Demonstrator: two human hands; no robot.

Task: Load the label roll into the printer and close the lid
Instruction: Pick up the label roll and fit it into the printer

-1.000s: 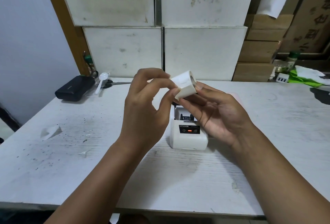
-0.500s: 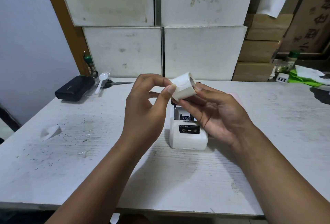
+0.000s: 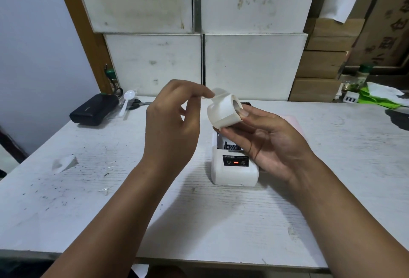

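Note:
My right hand point(image 3: 267, 142) holds the white label roll point(image 3: 223, 111) in the air, thumb at the core's opening and fingers beneath. A loose end of the label lifts off the top of the roll. My left hand point(image 3: 172, 127) is just left of the roll, its index fingertip touching that loose end, its thumb apart from it. Below the roll, the small white label printer point(image 3: 234, 171) stands on the table point(image 3: 199, 222) with its lid up and its compartment partly visible. A red light shows on its front panel. My right hand hides its right side.
At the table's back left lie a black case point(image 3: 94, 111), a white plastic spoon point(image 3: 126, 100) and scissors point(image 3: 137, 105). A clear plastic scrap point(image 3: 64, 163) lies at the left. Stacked white boxes point(image 3: 250, 65) stand behind; a white charger point(image 3: 350, 98) and a green bag point(image 3: 376, 98) are at the far right.
My left hand let go of its pinch on the roll and drew back left; only its index fingertip touches the loose end. My right hand turned the roll, core opening towards me.

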